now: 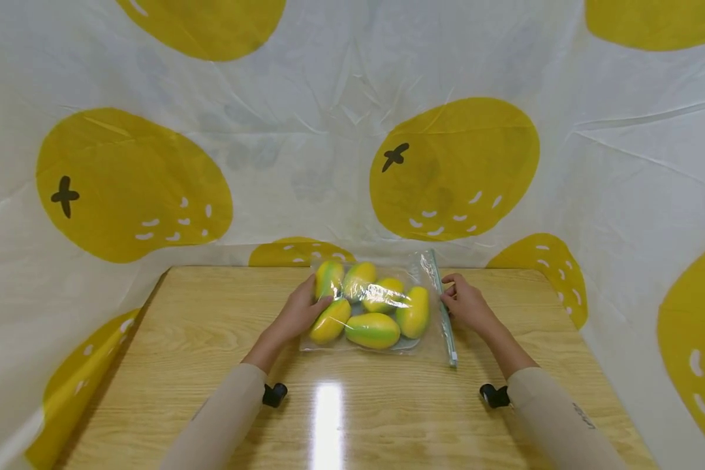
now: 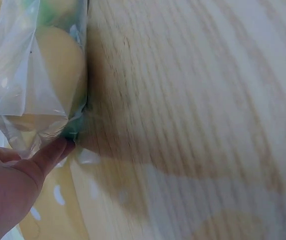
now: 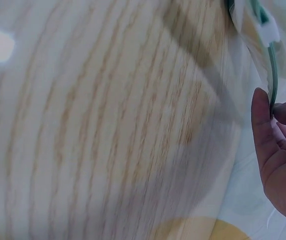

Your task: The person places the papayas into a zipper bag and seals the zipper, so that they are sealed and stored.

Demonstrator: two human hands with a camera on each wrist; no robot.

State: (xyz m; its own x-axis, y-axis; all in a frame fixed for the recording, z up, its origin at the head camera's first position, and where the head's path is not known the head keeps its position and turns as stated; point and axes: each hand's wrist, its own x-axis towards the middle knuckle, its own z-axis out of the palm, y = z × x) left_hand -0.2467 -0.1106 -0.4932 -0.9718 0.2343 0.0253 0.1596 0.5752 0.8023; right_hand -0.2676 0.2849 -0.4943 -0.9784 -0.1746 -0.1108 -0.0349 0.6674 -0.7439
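A clear zip bag (image 1: 431, 339) holding several yellow-green mangoes (image 1: 373, 330) is at the far middle of the table. My left hand (image 1: 296, 308) grips the bag's left side, thumb on top and the other fingers mostly hidden beneath. In the left wrist view, that hand (image 2: 10, 187) is at the wrinkled corner of the bag, close to a mango (image 2: 63, 65). At the opposite end, my right hand (image 1: 467, 305) pinches the green zip strip (image 1: 450, 343). The right wrist view has the thumb and fingers (image 3: 262, 117) on either side of that strip, below its white slider (image 3: 269, 33).
The wooden table (image 1: 388, 418) extends toward me, with a bright light reflection near its front. White cloth (image 1: 305, 183) printed with large yellow fruit hangs behind and at both sides. Black wrist mounts (image 1: 274, 395) stick out from the sleeves.
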